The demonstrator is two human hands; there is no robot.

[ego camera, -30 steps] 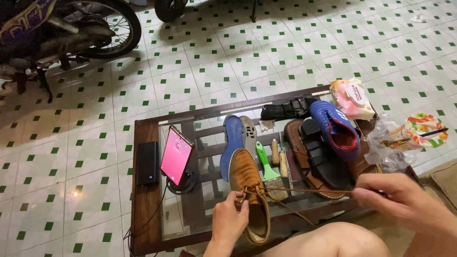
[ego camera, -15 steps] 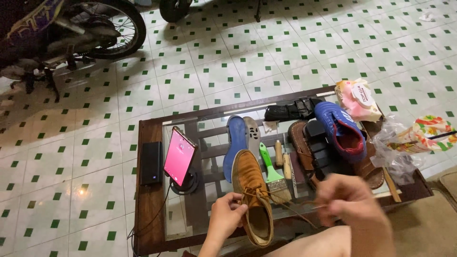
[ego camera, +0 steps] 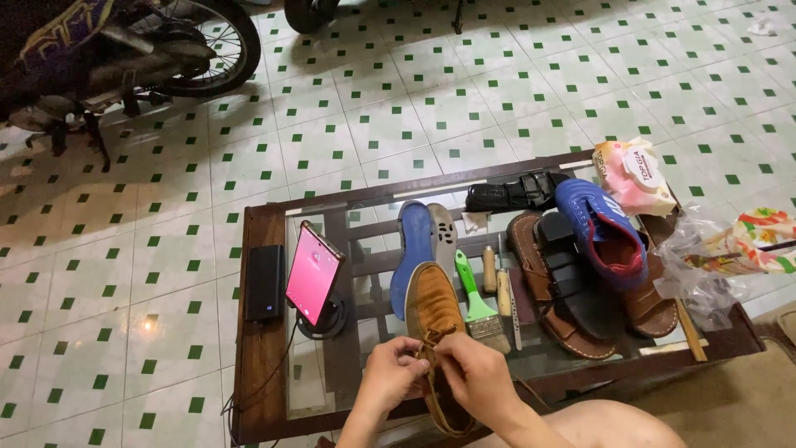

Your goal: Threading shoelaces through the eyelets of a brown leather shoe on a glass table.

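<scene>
A: Where is the tan shoe (ego camera: pixel 434 319)?

B: Low in the frame's centre, on the glass table (ego camera: pixel 365 274), toe pointing up the frame.

A: And the hands?

B: The left hand (ego camera: pixel 393 373) and right hand (ego camera: pixel 474 375) meet over its laces (ego camera: pixel 429 348), fingertips pinched shut on them.

A: What lies beside it?

B: A green-handled brush (ego camera: pixel 477 303) just to its right, a blue insole (ego camera: pixel 410 253) above it, a phone (ego camera: pixel 313 274) on a stand at left, sandals (ego camera: pixel 572 286) at right.
</scene>
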